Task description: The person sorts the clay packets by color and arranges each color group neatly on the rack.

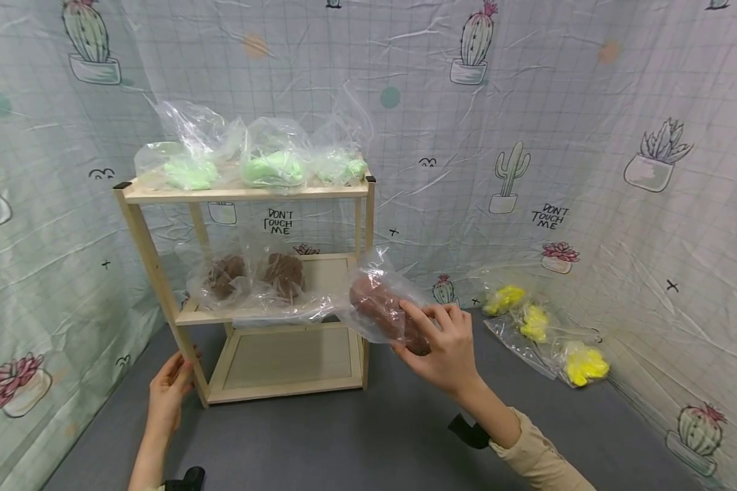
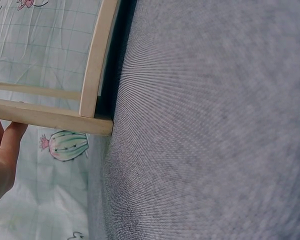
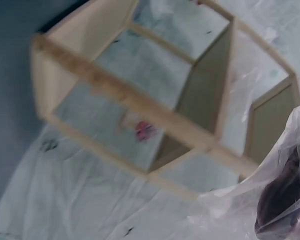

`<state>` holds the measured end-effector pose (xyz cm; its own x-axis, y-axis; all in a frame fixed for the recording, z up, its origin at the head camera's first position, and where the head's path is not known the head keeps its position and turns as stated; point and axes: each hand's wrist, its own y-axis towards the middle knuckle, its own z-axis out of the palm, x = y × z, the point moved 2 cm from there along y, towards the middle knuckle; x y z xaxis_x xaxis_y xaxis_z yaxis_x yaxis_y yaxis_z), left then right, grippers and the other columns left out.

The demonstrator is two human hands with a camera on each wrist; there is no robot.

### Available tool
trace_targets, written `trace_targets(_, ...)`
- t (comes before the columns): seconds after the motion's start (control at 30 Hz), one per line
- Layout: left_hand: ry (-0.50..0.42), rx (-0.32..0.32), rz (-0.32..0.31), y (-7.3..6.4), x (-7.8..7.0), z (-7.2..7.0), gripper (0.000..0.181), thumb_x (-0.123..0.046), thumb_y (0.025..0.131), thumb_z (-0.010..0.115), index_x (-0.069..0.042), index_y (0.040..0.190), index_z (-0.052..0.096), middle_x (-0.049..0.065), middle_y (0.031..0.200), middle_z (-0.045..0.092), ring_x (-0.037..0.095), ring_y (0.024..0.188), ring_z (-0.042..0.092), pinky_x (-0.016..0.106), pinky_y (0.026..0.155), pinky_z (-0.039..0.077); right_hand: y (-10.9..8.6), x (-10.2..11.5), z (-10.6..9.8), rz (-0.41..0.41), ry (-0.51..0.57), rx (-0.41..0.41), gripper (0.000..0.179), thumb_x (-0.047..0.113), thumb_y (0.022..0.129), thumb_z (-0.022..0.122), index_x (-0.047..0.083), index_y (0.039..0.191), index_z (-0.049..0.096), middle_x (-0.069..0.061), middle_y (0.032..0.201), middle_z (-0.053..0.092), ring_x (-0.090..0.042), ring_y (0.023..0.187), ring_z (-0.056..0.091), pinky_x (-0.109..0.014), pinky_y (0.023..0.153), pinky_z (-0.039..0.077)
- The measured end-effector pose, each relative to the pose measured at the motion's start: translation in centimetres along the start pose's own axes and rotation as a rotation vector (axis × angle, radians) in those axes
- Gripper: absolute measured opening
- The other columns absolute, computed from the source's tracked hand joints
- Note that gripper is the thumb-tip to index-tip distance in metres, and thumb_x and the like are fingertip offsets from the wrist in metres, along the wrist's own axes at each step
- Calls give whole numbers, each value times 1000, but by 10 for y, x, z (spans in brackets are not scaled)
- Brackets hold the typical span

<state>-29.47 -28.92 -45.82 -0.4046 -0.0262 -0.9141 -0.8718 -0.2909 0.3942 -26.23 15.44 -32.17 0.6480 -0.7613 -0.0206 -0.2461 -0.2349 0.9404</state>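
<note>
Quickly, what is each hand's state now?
Left hand: holding the straight, pale wooden shelf post.
Right hand: holding an oblong brown lump in a clear plastic bag.

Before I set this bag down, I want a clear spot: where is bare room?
On the rack, the bottom panel is bare within its rails; so is the tabletop in front. Crowded: the top shelf, with green bags; the left of the middle shelf, with brown bags; the tabletop's right, with yellow bags.

Table (image 1: 307, 443), left half: rack (image 1: 152, 266) | top shelf (image 1: 233, 196): three upper bags (image 1: 275, 168) abreast | middle shelf (image 1: 325, 276), left and centre: two bags (image 1: 285, 278) | its right front corner: held bag (image 1: 374, 307) | table's right edge: three outer bags (image 1: 534, 324)
</note>
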Motion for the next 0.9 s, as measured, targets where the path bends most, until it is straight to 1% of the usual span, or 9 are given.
trace_targets(0.13,-26,3,-8,0,-2,1,34,-19,91,49,-11,124,51,-24,97,61,-11,92,54,10,65,42,17,20,8,5,-13,-71,48,55,82,49,22,115,58,-5,78,54,-26,74,41,-41,63,29)
trace_targets(0.23,-16,-13,-51,0,-4,2,36,-18,92,48,-7,126,48,-25,96,61,-12,91,54,10,65,42,31,35,14,27,-37,-79,46,53,81,51,24,116,58,-5,78,53,-27,74,41,-41,64,31)
trace_targets(0.3,-1,-28,-68,3,5,-2,38,-18,91,49,-7,127,47,-25,96,60,-12,92,53,10,65,42,39,45,20,44,-58,-71,46,50,79,55,25,117,57,-4,77,52,-27,73,41,-39,62,31)
trace_targets(0.37,11,-29,-61,6,12,-5,38,-20,91,50,-8,127,47,-25,97,60,-12,93,53,10,65,42,47,54,26,63,-81,-59,47,47,76,59,26,118,56,-4,78,51,-26,73,41,-38,62,31)
trace_targets(0.47,-44,8,2,7,17,-7,36,-18,91,49,-9,126,49,-21,100,62,-9,94,55,11,65,43,57,64,37,84,-131,-57,52,44,73,64,25,120,55,-5,77,50,-25,70,40,-36,60,32)
trace_targets(0.57,-91,36,34,1,4,0,31,-15,92,48,-11,123,52,-20,99,63,-8,92,57,12,65,44,67,73,46,104,-184,-54,53,43,73,64,24,121,53,-7,77,48,-24,69,40,-36,61,34)
trace_targets(0.63,-78,23,20,-1,0,2,29,-16,91,48,-14,120,53,-21,98,62,-8,91,57,11,65,44,71,77,53,116,-222,-51,51,42,74,62,23,121,52,-9,77,48,-24,68,41,-36,62,36)
trace_targets(0.73,-99,20,27,-1,-2,3,28,-12,91,47,-14,119,55,-19,98,63,-7,91,57,12,65,45,78,83,63,134,-273,-37,48,41,76,58,23,120,52,-10,79,48,-25,69,43,-37,63,39)
trace_targets(0.9,-56,5,9,-1,-4,2,29,-13,92,47,-14,120,54,-22,97,62,-9,91,57,11,65,45,88,89,78,161,-342,-16,45,43,78,57,23,119,52,-11,83,49,-25,70,42,-34,59,39)
